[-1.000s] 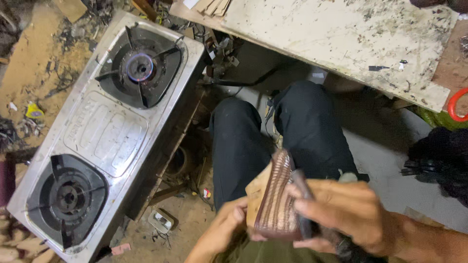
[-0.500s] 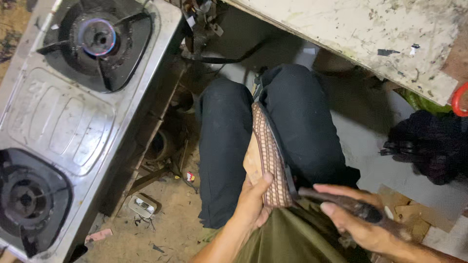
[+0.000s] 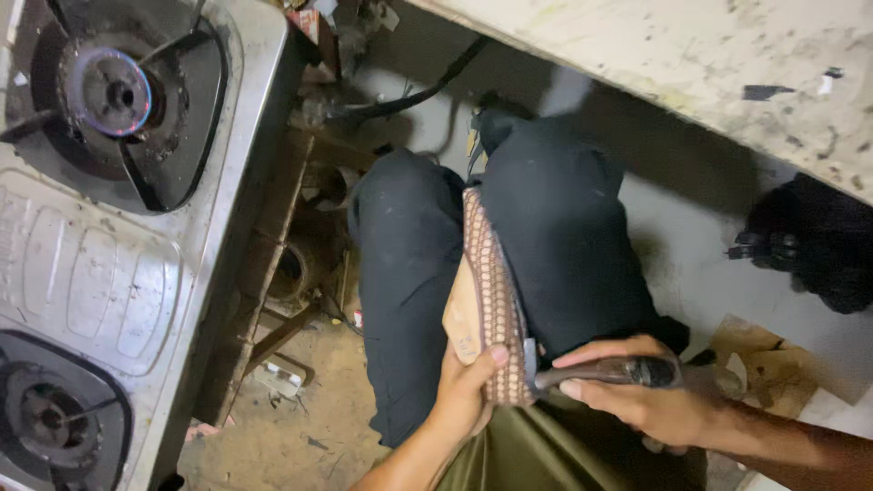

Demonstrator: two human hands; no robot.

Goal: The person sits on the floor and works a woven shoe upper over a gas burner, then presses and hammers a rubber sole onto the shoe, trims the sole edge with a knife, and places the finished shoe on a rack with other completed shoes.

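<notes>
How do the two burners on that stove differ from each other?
The far burner shows whole, with a bluish ring at its centre; the near burner is cut off by the picture's edge and looks dark and dull at its centre. Both sit in black recessed wells with pot-support prongs, on the same steel stove.

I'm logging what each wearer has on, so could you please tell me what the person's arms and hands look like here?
Both forearms are bare, with no sleeves in view up to the picture's edge. The left hand and right hand wear no gloves, and I can see no rings, watch or bands on them. Neither hand shows any marking or bandage.
</notes>
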